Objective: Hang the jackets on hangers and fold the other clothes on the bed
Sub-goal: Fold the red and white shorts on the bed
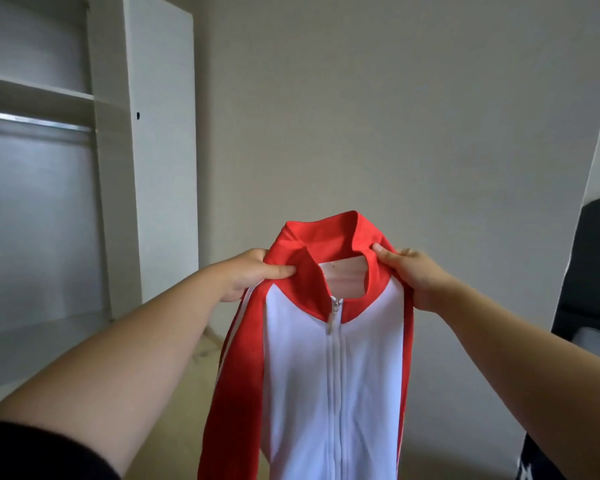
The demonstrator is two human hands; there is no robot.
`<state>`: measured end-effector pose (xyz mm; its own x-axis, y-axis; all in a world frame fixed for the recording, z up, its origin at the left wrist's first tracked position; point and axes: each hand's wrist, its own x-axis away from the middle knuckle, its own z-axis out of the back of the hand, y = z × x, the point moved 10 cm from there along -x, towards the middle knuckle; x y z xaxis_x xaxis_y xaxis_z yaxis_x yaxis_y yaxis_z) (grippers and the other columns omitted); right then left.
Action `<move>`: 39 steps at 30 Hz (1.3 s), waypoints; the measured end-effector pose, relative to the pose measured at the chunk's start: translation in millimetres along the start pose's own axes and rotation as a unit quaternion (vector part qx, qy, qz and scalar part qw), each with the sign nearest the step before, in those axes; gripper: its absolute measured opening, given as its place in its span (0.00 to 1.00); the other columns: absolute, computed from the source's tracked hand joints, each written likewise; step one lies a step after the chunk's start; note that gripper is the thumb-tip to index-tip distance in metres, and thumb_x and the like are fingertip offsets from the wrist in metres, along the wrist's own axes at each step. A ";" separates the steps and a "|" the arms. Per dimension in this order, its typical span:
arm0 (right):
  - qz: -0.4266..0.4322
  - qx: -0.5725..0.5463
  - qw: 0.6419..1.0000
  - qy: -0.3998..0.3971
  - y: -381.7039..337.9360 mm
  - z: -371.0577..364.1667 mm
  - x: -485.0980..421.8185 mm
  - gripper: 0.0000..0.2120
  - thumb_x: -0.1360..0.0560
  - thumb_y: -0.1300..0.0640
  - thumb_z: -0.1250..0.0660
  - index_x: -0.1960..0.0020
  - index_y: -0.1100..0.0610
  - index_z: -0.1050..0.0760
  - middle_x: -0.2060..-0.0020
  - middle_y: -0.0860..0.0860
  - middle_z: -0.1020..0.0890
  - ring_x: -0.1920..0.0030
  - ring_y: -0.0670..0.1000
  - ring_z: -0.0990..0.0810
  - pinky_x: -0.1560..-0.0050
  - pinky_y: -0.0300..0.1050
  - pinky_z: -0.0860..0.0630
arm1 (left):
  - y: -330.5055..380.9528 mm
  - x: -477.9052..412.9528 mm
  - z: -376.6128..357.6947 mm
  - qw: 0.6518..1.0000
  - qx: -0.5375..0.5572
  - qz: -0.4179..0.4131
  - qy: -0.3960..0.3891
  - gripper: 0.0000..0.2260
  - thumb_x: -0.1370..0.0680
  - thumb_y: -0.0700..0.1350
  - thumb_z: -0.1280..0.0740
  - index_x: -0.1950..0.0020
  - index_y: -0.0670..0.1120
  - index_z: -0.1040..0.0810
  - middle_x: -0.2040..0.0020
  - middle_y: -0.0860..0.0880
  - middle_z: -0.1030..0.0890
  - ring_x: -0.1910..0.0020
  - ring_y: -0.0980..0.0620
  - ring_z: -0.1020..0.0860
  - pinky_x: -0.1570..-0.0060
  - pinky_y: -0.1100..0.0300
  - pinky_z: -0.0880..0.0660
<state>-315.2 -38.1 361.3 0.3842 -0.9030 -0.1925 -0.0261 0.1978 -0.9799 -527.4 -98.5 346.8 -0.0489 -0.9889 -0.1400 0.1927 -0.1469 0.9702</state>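
**Red and White Jacket Held Up, No Hanger in Sight**

Plain wall (395, 116) far behind, open wardrobe (49, 168) with a rail (32, 121) at the left. Both hands hold the jacket (333, 375) up in the middle, zipped shut. The left hand (246, 277) and right hand (414, 277) pinch its shoulders by the collar. I think a hanger comes next; none shows.

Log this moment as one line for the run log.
jacket: held up, zipped | left hand: grips shoulder by collar | right hand: grips other shoulder | wardrobe rail: left of jacket
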 end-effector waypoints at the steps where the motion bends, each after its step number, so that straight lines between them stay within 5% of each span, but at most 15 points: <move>1: -0.010 -0.021 1.000 -0.015 4.1 -1.4 0.4 0.13 0.23 0.52 0.35 0.58 0.62 0.21 0.67 0.55 0.16 0.69 0.50 0.18 0.65 0.41 0.19 | -0.7 0.3 -0.4 1.000 0.002 0.006 0.002 0.03 0.25 0.40 0.33 0.52 0.43 0.21 0.61 0.48 0.15 0.63 0.53 0.17 0.60 0.62 0.20; 11: -0.055 -0.136 0.989 -0.036 15.8 -5.1 5.1 0.13 0.23 0.51 0.36 0.51 0.60 0.21 0.58 0.56 0.16 0.63 0.53 0.16 0.59 0.46 0.19 | 0.1 -1.2 -2.5 0.988 0.151 -0.011 -0.009 0.05 0.24 0.41 0.36 0.51 0.44 0.21 0.61 0.47 0.15 0.64 0.51 0.17 0.64 0.60 0.20; 15: -0.030 -0.206 0.972 -0.104 12.8 -10.3 9.1 0.12 0.22 0.57 0.42 0.50 0.58 0.20 0.57 0.55 0.15 0.60 0.52 0.15 0.61 0.45 0.18 | 3.2 0.3 -6.4 0.982 0.185 -0.029 -0.024 0.08 0.22 0.38 0.40 0.52 0.44 0.21 0.62 0.47 0.15 0.65 0.52 0.17 0.64 0.61 0.20; 21: -0.017 -0.107 0.987 -0.119 16.4 1.6 12.7 0.21 0.28 0.70 0.50 0.59 0.59 0.18 0.63 0.56 0.16 0.64 0.52 0.17 0.61 0.39 0.20 | -8.4 5.1 -6.1 0.985 0.160 0.014 -0.062 0.15 0.22 0.32 0.45 0.52 0.44 0.19 0.60 0.47 0.15 0.63 0.52 0.17 0.62 0.62 0.20; 24: -0.046 -0.115 0.987 -0.106 19.3 2.5 14.9 0.19 0.28 0.67 0.51 0.67 0.62 0.24 0.70 0.58 0.20 0.71 0.53 0.20 0.71 0.36 0.24 | -13.1 7.3 -11.8 0.988 0.131 0.046 -0.070 0.23 0.22 0.36 0.48 0.66 0.45 0.16 0.66 0.48 0.18 0.69 0.53 0.20 0.68 0.66 0.24; 27: -0.056 0.005 0.996 -0.076 25.5 7.9 15.2 0.20 0.23 0.52 0.43 0.70 0.60 0.29 0.77 0.52 0.28 0.80 0.48 0.31 0.79 0.33 0.35 | -19.2 8.8 -18.4 0.988 0.103 0.082 -0.075 0.26 0.21 0.42 0.51 0.73 0.44 0.19 0.73 0.47 0.22 0.77 0.53 0.25 0.76 0.69 0.30; 29: -0.048 0.121 0.988 -0.086 30.2 6.5 17.2 0.19 0.31 0.45 0.33 0.72 0.57 0.32 0.79 0.50 0.32 0.79 0.47 0.35 0.78 0.35 0.39 | -25.5 6.9 -18.4 0.994 0.012 0.091 -0.062 0.24 0.20 0.49 0.45 0.72 0.44 0.21 0.75 0.48 0.24 0.79 0.54 0.27 0.78 0.69 0.32; 34: -0.020 0.266 0.953 -0.145 33.4 -5.3 23.8 0.20 0.36 0.58 0.23 0.73 0.54 0.35 0.77 0.47 0.34 0.74 0.46 0.37 0.73 0.39 0.42 | -21.8 -1.3 -12.4 0.981 -0.195 0.016 0.001 0.11 0.28 0.39 0.28 0.67 0.47 0.27 0.72 0.52 0.26 0.75 0.58 0.30 0.76 0.69 0.34; 37: 0.000 0.409 0.902 -0.140 35.5 -11.1 22.7 0.13 0.35 0.59 0.23 0.63 0.52 0.28 0.68 0.47 0.25 0.68 0.47 0.29 0.68 0.37 0.33 | -16.2 -2.3 -13.6 0.955 -0.297 -0.010 0.003 0.13 0.33 0.39 0.24 0.56 0.52 0.23 0.60 0.53 0.23 0.67 0.60 0.28 0.68 0.69 0.32; 39: 0.005 0.539 0.832 -0.127 40.6 -14.8 21.6 0.16 0.35 0.55 0.23 0.51 0.50 0.25 0.60 0.46 0.24 0.60 0.48 0.24 0.62 0.37 0.29 | -20.3 -3.7 -22.9 0.930 -0.368 -0.004 -0.024 0.22 0.33 0.41 0.23 0.43 0.55 0.24 0.51 0.57 0.24 0.57 0.59 0.25 0.59 0.68 0.30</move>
<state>-321.6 -55.2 316.5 0.5754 -0.8163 -0.0496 0.7606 0.5565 -0.3344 -508.7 -92.4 323.0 -0.0926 -0.9884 -0.1206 0.8093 -0.1452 0.5692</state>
